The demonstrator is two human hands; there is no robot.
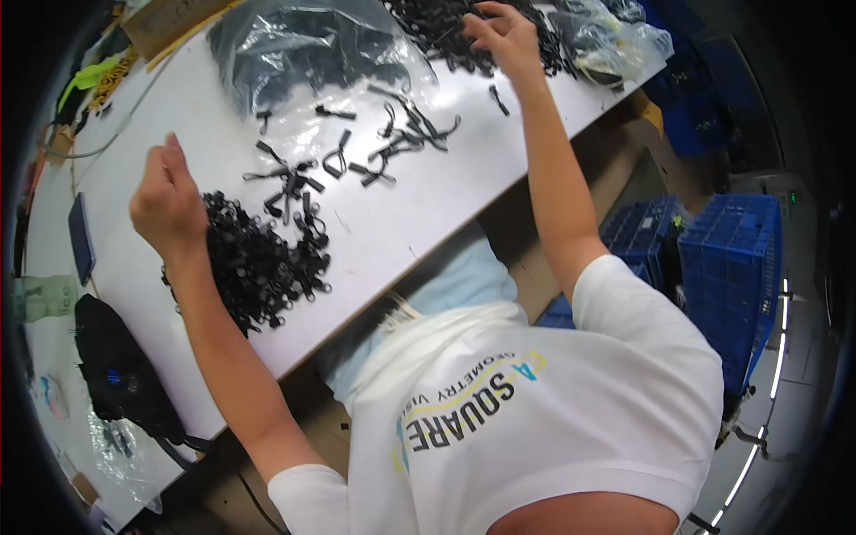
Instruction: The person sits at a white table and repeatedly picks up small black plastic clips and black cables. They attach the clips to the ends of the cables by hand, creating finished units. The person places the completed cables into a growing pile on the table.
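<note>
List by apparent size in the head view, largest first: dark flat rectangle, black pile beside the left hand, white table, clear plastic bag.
1. White table
2. Clear plastic bag, reaching the frame's top edge
3. Black pile
4. Dark flat rectangle

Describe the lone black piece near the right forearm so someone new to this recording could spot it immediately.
On the white table, find the dark heap at the picture's top, by the right hand. Just below it, left of the right forearm, lies one short, slim black piece. Unlike the clustered black pieces farther left, it lies alone, touching no other.
</note>
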